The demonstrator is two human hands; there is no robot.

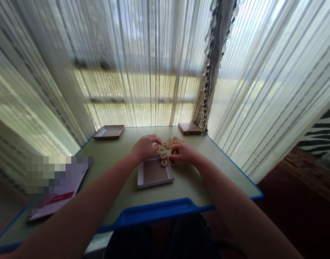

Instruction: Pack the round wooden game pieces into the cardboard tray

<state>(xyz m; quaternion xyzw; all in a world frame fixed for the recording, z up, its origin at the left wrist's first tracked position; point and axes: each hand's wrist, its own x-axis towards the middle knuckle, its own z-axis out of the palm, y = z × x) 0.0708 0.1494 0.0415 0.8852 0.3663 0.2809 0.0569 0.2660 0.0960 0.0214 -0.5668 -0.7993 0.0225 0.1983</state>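
Note:
Several round wooden xiangqi pieces [169, 146] with dark or reddish characters lie in a loose cluster on the table. At the cluster's left edge, my left hand [146, 147] arches over the pieces, thumb and forefinger apart. My right hand [184, 153] is on the right side, its thumb and fingertips curled together; whatever is between them is hidden. Below my hands sits a shallow open box tray [155, 172] with a pale rim. Two dark-marked xiangqi pieces [164, 163] are at its upper right corner. Another piece is partly covered by my right hand.
At the back left stands another shallow tray [108, 132], and a closed box [190, 128] lies at the back right. A flat dark-edged item with a red strip [61, 197] rests on the left. The table [221, 180] has a raised blue edge; sheer curtains hang behind.

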